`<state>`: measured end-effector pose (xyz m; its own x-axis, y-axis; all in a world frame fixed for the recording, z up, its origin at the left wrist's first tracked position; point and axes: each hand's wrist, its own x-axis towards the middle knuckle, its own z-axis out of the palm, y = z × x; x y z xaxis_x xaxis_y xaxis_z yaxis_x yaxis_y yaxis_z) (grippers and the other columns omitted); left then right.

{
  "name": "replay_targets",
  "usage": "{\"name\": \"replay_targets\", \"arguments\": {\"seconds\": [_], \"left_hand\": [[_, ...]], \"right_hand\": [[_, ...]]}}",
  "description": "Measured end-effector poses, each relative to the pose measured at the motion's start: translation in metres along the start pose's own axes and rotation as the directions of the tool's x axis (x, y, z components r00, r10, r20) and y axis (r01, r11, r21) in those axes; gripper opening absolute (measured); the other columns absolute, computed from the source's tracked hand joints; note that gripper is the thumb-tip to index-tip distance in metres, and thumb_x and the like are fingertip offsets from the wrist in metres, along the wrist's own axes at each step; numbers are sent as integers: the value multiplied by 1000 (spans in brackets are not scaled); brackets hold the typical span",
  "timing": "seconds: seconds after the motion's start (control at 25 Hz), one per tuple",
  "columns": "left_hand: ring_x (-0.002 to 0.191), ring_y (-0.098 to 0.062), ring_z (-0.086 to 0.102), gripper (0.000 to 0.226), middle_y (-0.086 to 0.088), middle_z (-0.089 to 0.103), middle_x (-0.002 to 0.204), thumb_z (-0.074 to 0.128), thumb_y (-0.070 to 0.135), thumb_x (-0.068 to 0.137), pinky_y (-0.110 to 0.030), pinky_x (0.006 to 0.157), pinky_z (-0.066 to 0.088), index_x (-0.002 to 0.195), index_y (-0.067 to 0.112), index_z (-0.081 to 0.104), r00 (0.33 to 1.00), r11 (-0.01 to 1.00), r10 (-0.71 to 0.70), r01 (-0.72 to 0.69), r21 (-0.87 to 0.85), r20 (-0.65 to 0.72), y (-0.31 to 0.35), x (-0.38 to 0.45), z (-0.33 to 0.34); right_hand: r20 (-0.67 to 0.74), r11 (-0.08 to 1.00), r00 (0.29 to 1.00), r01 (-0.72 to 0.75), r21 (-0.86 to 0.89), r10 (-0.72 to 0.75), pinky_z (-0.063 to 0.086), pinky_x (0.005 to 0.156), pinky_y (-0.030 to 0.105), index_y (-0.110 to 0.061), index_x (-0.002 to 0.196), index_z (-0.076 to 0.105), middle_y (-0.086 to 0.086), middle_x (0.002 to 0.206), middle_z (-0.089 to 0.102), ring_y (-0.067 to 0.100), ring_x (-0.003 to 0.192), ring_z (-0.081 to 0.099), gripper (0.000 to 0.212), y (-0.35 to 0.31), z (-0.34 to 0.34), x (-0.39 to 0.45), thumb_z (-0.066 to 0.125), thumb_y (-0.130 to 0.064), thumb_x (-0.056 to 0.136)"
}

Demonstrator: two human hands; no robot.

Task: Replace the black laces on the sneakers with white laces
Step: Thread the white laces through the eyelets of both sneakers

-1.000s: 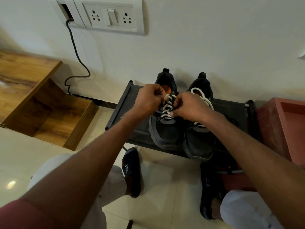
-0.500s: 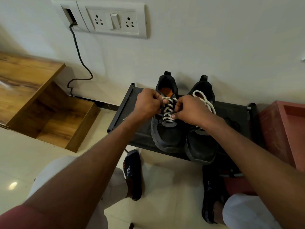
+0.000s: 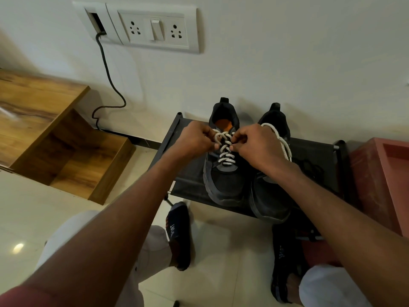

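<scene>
Now both hands pinch the white lace (image 3: 224, 149) near the left sneaker's (image 3: 223, 171) collar: left hand (image 3: 195, 140) grip closed on one end, right hand (image 3: 256, 147) on the other. Right sneaker (image 3: 269, 196) sits touching beside it, both on the black rack (image 3: 190, 182).

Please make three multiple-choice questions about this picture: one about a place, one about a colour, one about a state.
1. Where do the sneakers stand?
A. on a dark rack
B. on the wooden shelf
C. on the floor

2. What colour is the lace in the left sneaker?
A. black
B. red
C. white

3. What are the hands doing?
A. resting open
B. pinching the lace
C. holding a plug

Answers:
1 A: both sneakers sit on the rack.
2 C: white lace crosses the left sneaker.
3 B: left hand and right hand pinch it.
</scene>
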<state>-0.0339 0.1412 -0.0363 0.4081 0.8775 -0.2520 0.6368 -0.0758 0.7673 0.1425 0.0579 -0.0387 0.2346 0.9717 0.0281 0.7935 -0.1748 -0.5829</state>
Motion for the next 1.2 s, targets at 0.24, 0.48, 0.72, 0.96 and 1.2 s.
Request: {"name": "replay_targets", "arguments": {"seconds": [0.24,0.48,0.72,0.96,1.2], "left_hand": [[91,-16,71,12,-5,76,90,86,11,80,-34,80,59,89,7,78,997,996,37,-31,85,-71,2,0,10],[84,-11,68,16,-3,76,91,86,13,80,-20,66,51,94,9,78,998,990,28,-19,141,-62,4,1,10],[80,-12,65,17,-4,73,88,86,18,81,-23,63,47,92,10,76,997,990,21,-11,143,-69,6,3,9],[86,-13,69,16,-4,75,91,85,15,82,-26,73,56,93,9,75,998,991,35,-28,132,-48,7,3,8],[77,-8,66,15,-1,73,85,86,14,80,-22,64,52,88,9,75,998,982,58,-52,183,-28,9,3,8]], "right_hand": [[-37,999,999,13,30,-12,60,71,38,-23,89,75,-5,81,72,14,75,68,10,-1,6,1,69,-29,93],[41,986,999,-41,165,35,58,78,44,-16,93,71,0,84,71,17,78,67,15,3,10,5,64,-28,100],[21,982,1000,-12,186,8,60,73,36,-24,97,72,-6,84,71,11,76,69,12,5,3,3,80,-30,91],[-51,986,999,6,167,3,62,78,38,-23,99,79,-7,86,75,10,80,71,11,10,3,7,83,-25,88],[-104,998,993,61,34,-57,59,68,36,-24,91,73,-7,81,70,10,73,66,6,6,13,7,71,-28,95]]}}
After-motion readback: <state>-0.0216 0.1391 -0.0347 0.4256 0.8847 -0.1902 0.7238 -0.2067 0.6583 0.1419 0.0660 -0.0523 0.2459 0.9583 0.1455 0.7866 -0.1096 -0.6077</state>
